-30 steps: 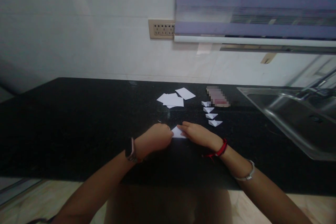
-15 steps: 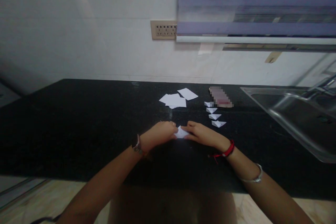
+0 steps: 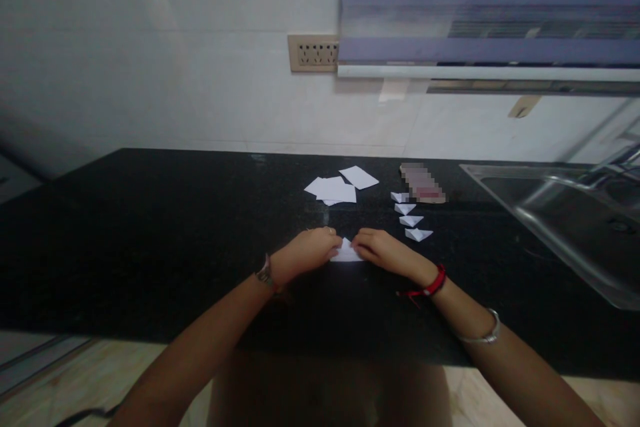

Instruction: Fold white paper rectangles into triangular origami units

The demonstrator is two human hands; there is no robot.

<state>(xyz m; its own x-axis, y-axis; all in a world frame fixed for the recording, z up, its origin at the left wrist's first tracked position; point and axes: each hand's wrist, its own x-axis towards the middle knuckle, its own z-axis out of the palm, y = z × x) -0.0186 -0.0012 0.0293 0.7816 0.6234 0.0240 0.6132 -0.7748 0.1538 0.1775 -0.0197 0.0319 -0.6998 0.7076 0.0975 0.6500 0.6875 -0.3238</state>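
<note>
Black counter (image 3: 150, 227) — hands on paper (image 3: 346, 253)

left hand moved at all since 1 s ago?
Yes. The left hand has edged up the counter toward the loose paper sheets, judged against those sheets; it pinches the small paper piece with the right hand.

Single head-worn view, looking forward and down from close range across the black speckled stone counter (image 3: 150, 240) toward the white tiled wall (image 3: 150, 67).

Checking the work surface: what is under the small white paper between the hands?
The black countertop lies under the paper piece. The left hand and right hand cover its ends.
</note>
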